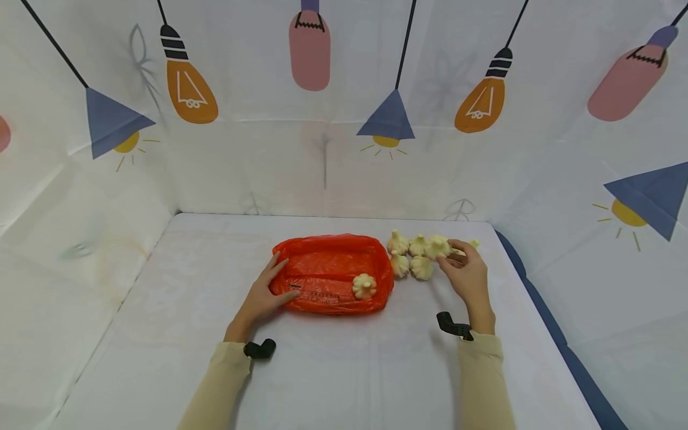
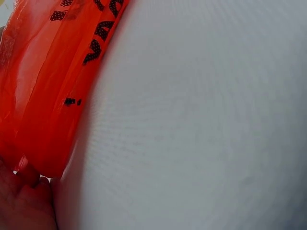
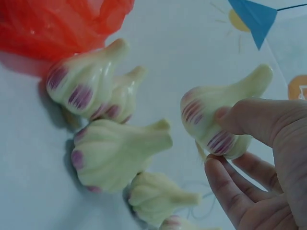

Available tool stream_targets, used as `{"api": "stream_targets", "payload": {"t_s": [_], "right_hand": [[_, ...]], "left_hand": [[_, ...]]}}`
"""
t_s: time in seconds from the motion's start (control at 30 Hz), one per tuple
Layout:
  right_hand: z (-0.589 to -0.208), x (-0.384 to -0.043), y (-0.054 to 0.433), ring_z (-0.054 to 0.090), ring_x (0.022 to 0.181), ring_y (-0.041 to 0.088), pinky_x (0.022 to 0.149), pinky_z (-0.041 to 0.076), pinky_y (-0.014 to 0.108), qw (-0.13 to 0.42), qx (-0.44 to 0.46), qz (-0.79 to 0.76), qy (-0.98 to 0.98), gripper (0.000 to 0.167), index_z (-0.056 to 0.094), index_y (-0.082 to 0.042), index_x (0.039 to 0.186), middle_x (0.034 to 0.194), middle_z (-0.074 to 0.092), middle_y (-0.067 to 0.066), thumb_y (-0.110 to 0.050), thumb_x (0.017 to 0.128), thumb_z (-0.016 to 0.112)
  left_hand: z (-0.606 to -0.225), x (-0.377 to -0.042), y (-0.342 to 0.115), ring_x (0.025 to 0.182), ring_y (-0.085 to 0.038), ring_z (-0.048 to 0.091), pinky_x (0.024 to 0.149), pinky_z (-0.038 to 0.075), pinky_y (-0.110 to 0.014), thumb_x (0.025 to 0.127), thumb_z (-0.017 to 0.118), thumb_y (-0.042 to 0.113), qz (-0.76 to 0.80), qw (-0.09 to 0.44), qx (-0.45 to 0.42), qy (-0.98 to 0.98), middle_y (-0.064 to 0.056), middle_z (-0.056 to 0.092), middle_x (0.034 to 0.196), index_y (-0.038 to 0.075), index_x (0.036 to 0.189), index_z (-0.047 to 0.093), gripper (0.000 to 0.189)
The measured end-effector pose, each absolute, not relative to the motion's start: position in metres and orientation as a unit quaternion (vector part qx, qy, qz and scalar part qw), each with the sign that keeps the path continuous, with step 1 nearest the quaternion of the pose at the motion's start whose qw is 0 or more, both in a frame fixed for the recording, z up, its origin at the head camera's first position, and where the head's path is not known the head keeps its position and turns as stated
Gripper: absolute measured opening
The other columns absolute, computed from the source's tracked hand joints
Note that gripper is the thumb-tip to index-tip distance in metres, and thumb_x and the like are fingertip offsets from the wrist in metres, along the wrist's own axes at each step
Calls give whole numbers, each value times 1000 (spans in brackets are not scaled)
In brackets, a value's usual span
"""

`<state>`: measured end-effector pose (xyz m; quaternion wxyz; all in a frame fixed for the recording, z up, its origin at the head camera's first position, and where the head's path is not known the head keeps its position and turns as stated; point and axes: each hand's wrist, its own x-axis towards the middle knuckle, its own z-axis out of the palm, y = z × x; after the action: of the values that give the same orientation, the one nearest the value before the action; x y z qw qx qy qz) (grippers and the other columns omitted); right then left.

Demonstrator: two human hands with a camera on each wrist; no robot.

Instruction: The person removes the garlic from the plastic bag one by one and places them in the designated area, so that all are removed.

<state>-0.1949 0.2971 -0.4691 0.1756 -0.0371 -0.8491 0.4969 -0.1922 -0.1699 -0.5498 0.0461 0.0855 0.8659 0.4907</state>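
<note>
A red plastic bag (image 1: 322,269) lies spread like a shallow tray on the white table, with one garlic bulb (image 1: 364,286) at its inner right front. My left hand (image 1: 263,298) rests at the bag's left end, fingers spread over the edge and thumb along the front. Dark print shows on the bag (image 2: 53,86) in the left wrist view. To the right, my right hand (image 1: 469,275) pinches a pale garlic bulb (image 3: 196,103) with purple streaks between thumb and fingers. Several more garlic bulbs (image 3: 115,153) lie close together beside the bag, one partly behind this hand.
White cloth walls (image 1: 322,167) with printed lamps and light bulbs rise behind the table (image 1: 349,370) and at both sides. A blue strip (image 1: 543,310) runs along the table's right edge. Each wrist wears a black camera band (image 1: 260,349).
</note>
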Motion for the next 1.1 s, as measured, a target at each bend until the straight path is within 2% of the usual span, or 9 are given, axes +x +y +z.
{"api": "stream_targets", "payload": {"t_s": [0.17,0.4,0.53,0.63,0.73,0.83,1.1], "right_hand": [[-475,-192,305,67,105,24,78,50,2,182,-42,491,-851,47,62,2,133,134,62,20,-5,89,78],[-485,-187,316,61,91,-3,76,49,1,194,-57,477,-855,45,63,4,130,128,62,22,-3,88,78],[-491,-184,320,59,89,-8,75,49,1,183,-65,479,-856,45,62,4,131,130,62,23,-4,89,78],[-496,-183,324,65,92,0,74,49,1,165,-71,476,-861,47,61,4,132,132,62,23,-6,90,78],[-504,-182,328,72,102,21,73,49,1,147,-79,468,-868,48,60,3,134,135,62,24,-7,91,78],[-513,-183,332,70,111,38,72,49,1,133,-84,455,-876,48,60,2,135,141,60,23,-9,91,77],[-528,-185,335,67,119,42,74,46,-1,121,-98,463,-873,47,58,1,136,143,58,23,-8,93,75]], "left_hand": [[-550,-193,-170,160,-38,11,122,23,-67,86,82,41,488,49,83,867,-2,12,175,19,161,36,91],[-548,-193,-170,160,-39,11,123,21,-67,86,82,41,484,49,84,870,-4,11,175,18,162,35,92],[-548,-193,-170,160,-39,11,122,21,-66,86,82,41,478,50,80,873,-4,11,175,18,162,35,92],[-550,-193,-170,160,-39,11,122,20,-67,86,82,42,479,51,79,873,-4,11,175,19,162,35,92],[-551,-193,-170,160,-40,11,122,20,-68,86,82,42,482,51,79,871,-4,11,175,18,162,35,92],[-552,-193,-170,160,-39,11,122,20,-68,85,83,42,484,53,74,870,-3,11,175,20,162,36,92],[-551,-193,-169,160,-39,11,121,22,-68,85,83,42,481,53,70,872,-3,11,175,20,162,35,93]]}}
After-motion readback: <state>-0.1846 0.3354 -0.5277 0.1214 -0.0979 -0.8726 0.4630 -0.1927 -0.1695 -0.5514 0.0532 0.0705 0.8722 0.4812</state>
